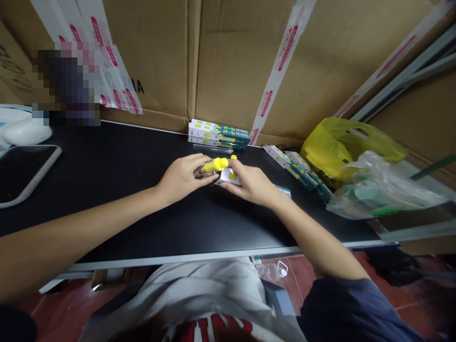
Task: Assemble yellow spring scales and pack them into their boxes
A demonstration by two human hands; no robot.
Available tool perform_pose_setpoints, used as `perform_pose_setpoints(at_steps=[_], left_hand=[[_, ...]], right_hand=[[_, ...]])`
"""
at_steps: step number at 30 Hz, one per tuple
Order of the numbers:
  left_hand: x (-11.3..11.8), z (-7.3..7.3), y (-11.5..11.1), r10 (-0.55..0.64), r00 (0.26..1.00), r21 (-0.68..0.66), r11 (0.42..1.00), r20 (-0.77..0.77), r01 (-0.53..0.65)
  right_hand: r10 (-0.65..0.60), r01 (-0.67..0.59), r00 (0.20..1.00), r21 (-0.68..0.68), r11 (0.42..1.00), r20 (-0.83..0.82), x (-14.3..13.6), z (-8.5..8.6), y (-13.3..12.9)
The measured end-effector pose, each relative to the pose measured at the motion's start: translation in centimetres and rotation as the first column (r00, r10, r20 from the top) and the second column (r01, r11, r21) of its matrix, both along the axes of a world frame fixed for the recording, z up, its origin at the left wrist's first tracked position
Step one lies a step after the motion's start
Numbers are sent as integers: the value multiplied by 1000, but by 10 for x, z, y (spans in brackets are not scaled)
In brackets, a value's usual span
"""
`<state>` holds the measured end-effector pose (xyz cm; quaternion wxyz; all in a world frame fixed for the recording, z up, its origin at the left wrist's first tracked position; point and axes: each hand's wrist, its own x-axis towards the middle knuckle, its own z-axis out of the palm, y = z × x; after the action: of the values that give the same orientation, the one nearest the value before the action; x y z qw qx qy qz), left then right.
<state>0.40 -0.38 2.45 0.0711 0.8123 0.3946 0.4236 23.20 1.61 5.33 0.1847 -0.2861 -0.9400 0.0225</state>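
Observation:
Near the middle of the black table, my left hand [183, 179] is closed around a clear sleeve with a yellow-capped item [215, 165] inside, its yellow end sticking out to the right. Just beside it, my right hand [251, 183] grips a small white box [230, 176] with a yellow square printed on it. A small yellow tip [233, 157] shows above the right thumb. The box and the sleeve meet or nearly meet between my hands. The far part of the box is hidden under my right hand.
Stacked printed boxes [217, 135] stand against the cardboard wall. More boxes [295, 168] lie right of them, near a yellow bag [331, 147] and a clear plastic bag [377, 190]. A white-edged device [30, 166] and a white mouse [26, 130] lie at the left.

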Motion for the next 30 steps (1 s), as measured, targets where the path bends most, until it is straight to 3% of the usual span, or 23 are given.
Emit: perform_pose_setpoints(at_steps=[11,15,22,26,30], left_hand=[[4,-2,-6,-57,996,-98,994,-64,51],[6,-1,-8,-55,996,-160,986,-66,44],[10,4,-11,-19,999,-307,951,27,26],[10,5,-12,-33,993,-358,931,113,72],[7,5,-7,48,965,-408,911,258,64]], right_hand=[[-121,117,993,200,973,9,-12,0,-15],[-118,117,993,168,979,-9,-14,-2,-16],[-39,59,975,85,995,-218,-26,-1,-25],[-31,46,966,52,998,-257,-23,-2,-24],[118,-85,955,130,988,-272,-14,1,-14]])
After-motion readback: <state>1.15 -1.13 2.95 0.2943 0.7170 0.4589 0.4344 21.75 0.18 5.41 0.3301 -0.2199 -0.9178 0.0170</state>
